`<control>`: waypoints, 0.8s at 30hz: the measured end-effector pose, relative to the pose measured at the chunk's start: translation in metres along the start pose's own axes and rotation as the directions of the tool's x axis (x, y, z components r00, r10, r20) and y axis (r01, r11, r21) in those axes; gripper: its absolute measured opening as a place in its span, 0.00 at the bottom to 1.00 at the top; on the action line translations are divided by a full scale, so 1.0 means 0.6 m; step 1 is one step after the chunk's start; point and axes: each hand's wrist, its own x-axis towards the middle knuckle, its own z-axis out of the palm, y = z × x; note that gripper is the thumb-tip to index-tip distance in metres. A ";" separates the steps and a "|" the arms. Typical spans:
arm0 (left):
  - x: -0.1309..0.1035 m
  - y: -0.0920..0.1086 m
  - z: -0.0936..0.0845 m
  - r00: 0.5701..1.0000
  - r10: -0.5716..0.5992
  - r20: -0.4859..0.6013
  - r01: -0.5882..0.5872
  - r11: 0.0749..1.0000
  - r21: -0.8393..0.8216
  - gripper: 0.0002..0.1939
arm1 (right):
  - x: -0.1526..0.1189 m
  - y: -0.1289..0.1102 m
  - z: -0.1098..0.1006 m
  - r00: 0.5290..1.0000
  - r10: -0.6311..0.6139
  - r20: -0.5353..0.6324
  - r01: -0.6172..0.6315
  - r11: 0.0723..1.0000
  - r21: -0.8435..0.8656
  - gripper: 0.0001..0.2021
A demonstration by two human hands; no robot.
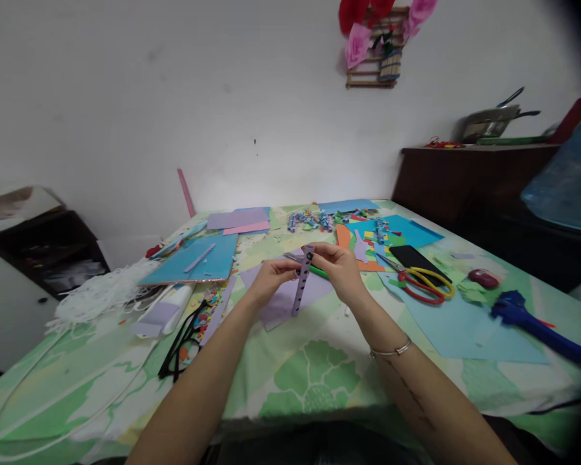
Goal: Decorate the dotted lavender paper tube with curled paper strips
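Observation:
A lilac paper strip (301,284) with dark spots hangs down between my two hands, slightly tilted. My right hand (341,270) pinches its upper end between thumb and fingers. From the other side, my left hand (272,279) is closed with its fingertips at the strip's edge, a little below the top. Under them lies a lilac paper sheet (275,311) on the table. Behind the strip, partly hidden by my fingers, is a slim tool with a green handle (318,272); its kind is not clear.
Scissors (423,290) with red and yellow handles lie right, by a black phone (419,261) and a blue glue gun (532,323). Curled paper pieces (314,221) sit at the back. Left are glasses (181,345), a blue folder (193,258) and white cord (101,294).

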 end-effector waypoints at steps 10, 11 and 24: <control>-0.006 -0.004 0.024 0.987 -0.107 0.122 0.112 0.993 -0.037 0.11 | 0.004 0.008 -0.007 1.000 -0.008 -0.021 0.007 0.999 -0.033 0.09; -0.007 -0.003 0.021 0.978 -0.138 0.158 0.151 0.986 -0.072 0.12 | 0.005 0.009 -0.008 1.000 -0.009 -0.021 0.008 0.999 -0.035 0.09; -0.019 0.004 0.050 0.979 -0.056 0.196 0.112 0.952 -0.285 0.18 | 0.008 0.011 -0.008 0.995 0.037 -0.094 -0.039 0.999 -0.018 0.10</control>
